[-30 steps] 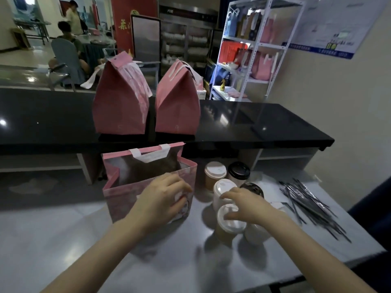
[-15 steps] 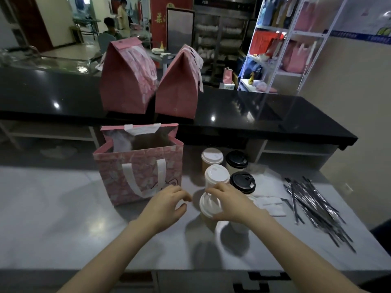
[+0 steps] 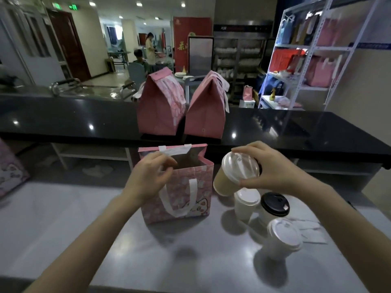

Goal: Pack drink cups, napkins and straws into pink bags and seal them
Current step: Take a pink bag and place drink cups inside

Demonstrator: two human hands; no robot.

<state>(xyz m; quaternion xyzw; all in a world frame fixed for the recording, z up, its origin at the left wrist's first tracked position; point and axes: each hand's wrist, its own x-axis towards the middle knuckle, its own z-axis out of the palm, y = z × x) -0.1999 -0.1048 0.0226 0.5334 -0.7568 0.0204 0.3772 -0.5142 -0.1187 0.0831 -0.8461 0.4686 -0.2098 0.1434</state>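
An open pink bag (image 3: 179, 199) with white handles and a cat print stands on the grey table. My left hand (image 3: 148, 176) pinches its near top edge at the left. My right hand (image 3: 270, 168) grips a tan cup with a white lid (image 3: 230, 176) by the lid rim, tilted and lifted just right of the bag's mouth. Below it on the table stand a white cup (image 3: 246, 203), a black-lidded cup (image 3: 274, 206) and a nearer white-lidded cup (image 3: 283, 237). White napkins (image 3: 311, 231) lie to the right of the cups.
Two closed pink bags (image 3: 160, 106) (image 3: 206, 108) stand on the black counter (image 3: 63, 119) behind the table. Part of another pink bag (image 3: 10, 172) shows at the left edge. A white shelf rack (image 3: 306, 66) with bags stands at the back right.
My right hand has lifted the tan cup off the table up beside the bag's mouth. My left hand has moved from the table up to the bag's top edge.
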